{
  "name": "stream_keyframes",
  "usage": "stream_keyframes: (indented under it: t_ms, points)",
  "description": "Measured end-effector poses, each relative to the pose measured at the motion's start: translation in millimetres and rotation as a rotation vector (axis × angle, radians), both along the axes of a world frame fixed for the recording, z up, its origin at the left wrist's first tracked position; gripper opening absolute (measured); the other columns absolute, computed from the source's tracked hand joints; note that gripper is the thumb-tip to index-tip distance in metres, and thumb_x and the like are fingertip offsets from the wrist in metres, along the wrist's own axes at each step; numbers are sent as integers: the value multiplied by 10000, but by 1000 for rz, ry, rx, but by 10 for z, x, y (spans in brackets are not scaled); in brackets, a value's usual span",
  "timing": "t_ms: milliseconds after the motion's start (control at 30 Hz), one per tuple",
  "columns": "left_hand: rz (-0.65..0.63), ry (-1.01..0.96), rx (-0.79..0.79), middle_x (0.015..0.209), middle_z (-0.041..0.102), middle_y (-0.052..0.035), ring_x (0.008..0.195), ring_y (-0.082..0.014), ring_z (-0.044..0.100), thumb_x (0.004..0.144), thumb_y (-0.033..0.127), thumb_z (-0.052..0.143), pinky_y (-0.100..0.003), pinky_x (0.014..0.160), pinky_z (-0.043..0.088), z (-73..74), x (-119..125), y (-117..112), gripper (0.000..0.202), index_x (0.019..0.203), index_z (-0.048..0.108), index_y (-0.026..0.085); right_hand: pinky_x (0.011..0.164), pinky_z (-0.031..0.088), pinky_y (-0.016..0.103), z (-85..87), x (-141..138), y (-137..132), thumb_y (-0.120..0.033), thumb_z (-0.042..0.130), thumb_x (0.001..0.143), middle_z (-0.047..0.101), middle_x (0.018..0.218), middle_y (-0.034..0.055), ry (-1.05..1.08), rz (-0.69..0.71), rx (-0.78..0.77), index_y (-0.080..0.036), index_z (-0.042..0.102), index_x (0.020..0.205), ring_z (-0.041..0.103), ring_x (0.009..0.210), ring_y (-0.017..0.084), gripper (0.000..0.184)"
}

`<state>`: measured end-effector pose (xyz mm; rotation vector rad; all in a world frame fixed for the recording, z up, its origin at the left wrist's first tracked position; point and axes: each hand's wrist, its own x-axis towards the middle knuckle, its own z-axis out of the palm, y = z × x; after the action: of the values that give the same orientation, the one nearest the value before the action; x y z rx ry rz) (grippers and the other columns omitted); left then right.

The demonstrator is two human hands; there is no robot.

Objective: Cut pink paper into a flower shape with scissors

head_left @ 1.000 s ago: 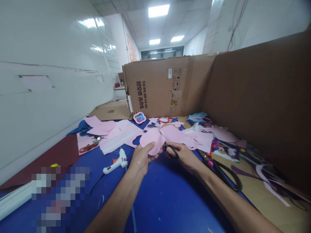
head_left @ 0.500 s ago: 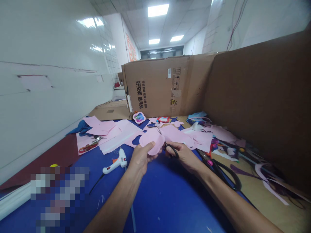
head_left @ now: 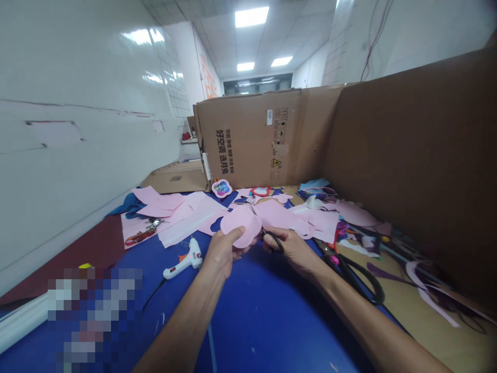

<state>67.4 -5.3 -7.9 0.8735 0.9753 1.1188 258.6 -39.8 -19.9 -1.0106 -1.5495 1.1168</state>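
Observation:
Between thumb and fingers, my left hand (head_left: 224,252) pinches a rounded pink sheet piece (head_left: 239,221) with a scalloped outline, held above the blue table surface (head_left: 267,311). My right hand (head_left: 286,245) is closed around the dark handles of small scissors (head_left: 274,239). Their blades point up and away, at the right edge of the pink piece; how far they are parted I cannot tell. Behind both hands lie larger pink sheets (head_left: 194,211) with cut-outs and a flower-shaped pink ornament (head_left: 221,188) with a colourful centre.
A white glue gun (head_left: 185,261) lies left of my left forearm. Large black-handled scissors (head_left: 359,280) rest to the right, beside scraps (head_left: 361,243). Cardboard walls (head_left: 252,140) stand at the back and right. Keys with a red strap (head_left: 145,233) lie at left.
The pink piece and my left hand have shifted slightly left, and the piece has turned a little. My right hand stays nearly in place with the scissors.

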Motion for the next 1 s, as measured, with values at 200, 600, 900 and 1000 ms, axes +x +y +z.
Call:
stream_keyframes:
  t_ms: [200, 600, 900, 1000]
  points:
    - [1, -2, 9, 994, 800, -192, 753, -262, 781, 743, 252, 818, -282, 609, 594, 11, -3, 10, 547, 1257, 692, 111, 688, 316, 298, -48, 7, 30, -693, 647, 885, 524, 729, -20, 7, 14, 7, -196, 648, 800, 425, 715, 165, 504]
    - [3, -5, 11, 972, 802, -178, 710, -252, 764, 731, 246, 841, -267, 556, 558, 35, -8, 7, 531, 1233, 715, 127, 709, 338, 294, -113, 31, 61, -617, 685, 902, 566, 784, 1, 70, 49, -14, -206, 761, 1162, 435, 735, 176, 492]
    - [-4, 7, 25, 1042, 800, -181, 755, -258, 776, 763, 235, 800, -274, 582, 580, 29, -28, 25, 535, 1277, 696, 129, 698, 322, 298, -38, 1, 30, -658, 658, 892, 542, 748, -11, 23, 24, 0, -196, 775, 1098, 424, 724, 171, 519]
    - [-13, -16, 42, 1046, 800, -178, 797, -274, 780, 754, 222, 801, -290, 597, 598, 32, -37, 32, 533, 1269, 701, 128, 696, 316, 293, -33, -3, 32, -630, 675, 893, 538, 740, -19, 36, 21, 0, -194, 769, 1042, 421, 718, 161, 470]
